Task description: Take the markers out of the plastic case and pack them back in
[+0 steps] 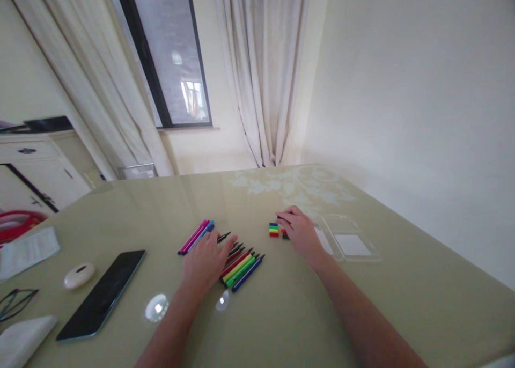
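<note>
My left hand (pixel 206 260) is closed around a felt-tip marker (pixel 223 237) whose bare black tip sticks out past the fingers; most of its barrel is hidden. Under and to the right of this hand lies a row of uncapped markers (pixel 240 269) in red, yellow, green and blue. To its left are capped markers (pixel 196 236) in pink, purple and blue. My right hand (pixel 300 231) pinches a small dark marker cap (pixel 279 216) at its fingertips. Just below those fingers, colored caps (pixel 273 229) sit side by side, some of them partly covered by the hand.
A clear plastic case (pixel 354 244) lies opened flat beyond my right wrist. On the left are a black phone (pixel 102 295), a white oval case (pixel 79 276), glasses (pixel 16 303) and a folded cloth (pixel 28 252). The glossy table (pixel 289 325) meets a wall at right.
</note>
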A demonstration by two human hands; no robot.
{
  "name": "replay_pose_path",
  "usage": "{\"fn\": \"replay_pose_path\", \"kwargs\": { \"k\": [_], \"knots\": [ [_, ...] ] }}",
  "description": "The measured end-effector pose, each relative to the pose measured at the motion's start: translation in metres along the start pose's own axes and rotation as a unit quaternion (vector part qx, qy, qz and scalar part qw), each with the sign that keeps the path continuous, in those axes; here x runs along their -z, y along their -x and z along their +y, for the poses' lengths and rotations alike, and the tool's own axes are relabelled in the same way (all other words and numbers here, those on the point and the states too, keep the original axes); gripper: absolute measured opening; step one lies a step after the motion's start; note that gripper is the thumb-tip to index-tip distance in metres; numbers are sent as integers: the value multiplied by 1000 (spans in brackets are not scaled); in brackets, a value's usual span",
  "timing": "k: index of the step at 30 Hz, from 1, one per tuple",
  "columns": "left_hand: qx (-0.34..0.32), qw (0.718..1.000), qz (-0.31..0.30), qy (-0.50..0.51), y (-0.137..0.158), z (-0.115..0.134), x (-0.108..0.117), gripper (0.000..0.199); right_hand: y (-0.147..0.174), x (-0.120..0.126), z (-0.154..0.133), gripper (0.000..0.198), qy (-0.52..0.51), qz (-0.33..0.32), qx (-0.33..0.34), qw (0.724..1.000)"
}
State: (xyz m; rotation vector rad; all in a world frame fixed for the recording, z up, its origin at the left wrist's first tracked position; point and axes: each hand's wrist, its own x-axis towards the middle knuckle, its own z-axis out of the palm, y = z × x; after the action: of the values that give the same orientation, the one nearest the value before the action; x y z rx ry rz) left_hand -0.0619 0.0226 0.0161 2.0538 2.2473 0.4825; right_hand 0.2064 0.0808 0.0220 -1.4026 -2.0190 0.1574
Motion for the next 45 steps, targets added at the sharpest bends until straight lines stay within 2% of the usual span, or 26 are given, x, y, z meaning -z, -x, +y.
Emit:
{"fn": "replay_pose_path", "kwargs": {
  "k": [3,6,10,13,20,30,34,38,40,43,45],
  "knots": [
    [-26,1000,3,8,-3,-7,-8,48,-2,-4,18,31,39,-10,-50,998],
    [-33,999,9,-1,-6,-14,-10,45,-2,-7,23,30,95,-66,-62,991],
    [25,994,62,-83,-9,-28,-3,32,-2,-4,17,28,172,-115,-63,976],
    [67,987,61,-130,-9,-34,2,29,-2,0,13,28,199,-126,-59,970],
    [76,988,30,-133,-10,-35,3,22,-2,1,7,29,182,-100,-52,977],
    [43,992,31,-110,-11,-39,-5,23,9,-4,-28,25,108,-79,57,989],
    [-19,995,70,-66,-13,-32,-7,19,15,-9,-39,23,74,-80,90,990],
    [-186,978,98,-15,-8,-8,-10,14,20,-15,-46,37,37,-62,147,987],
    [-255,962,102,2,-3,3,-12,17,21,-18,-47,31,40,-61,181,981],
    [-273,954,116,38,7,16,-13,21,23,-21,-48,21,51,-50,224,972],
    [-259,960,95,46,13,22,-9,24,25,-22,-50,22,47,-43,255,965]
  ]
}}
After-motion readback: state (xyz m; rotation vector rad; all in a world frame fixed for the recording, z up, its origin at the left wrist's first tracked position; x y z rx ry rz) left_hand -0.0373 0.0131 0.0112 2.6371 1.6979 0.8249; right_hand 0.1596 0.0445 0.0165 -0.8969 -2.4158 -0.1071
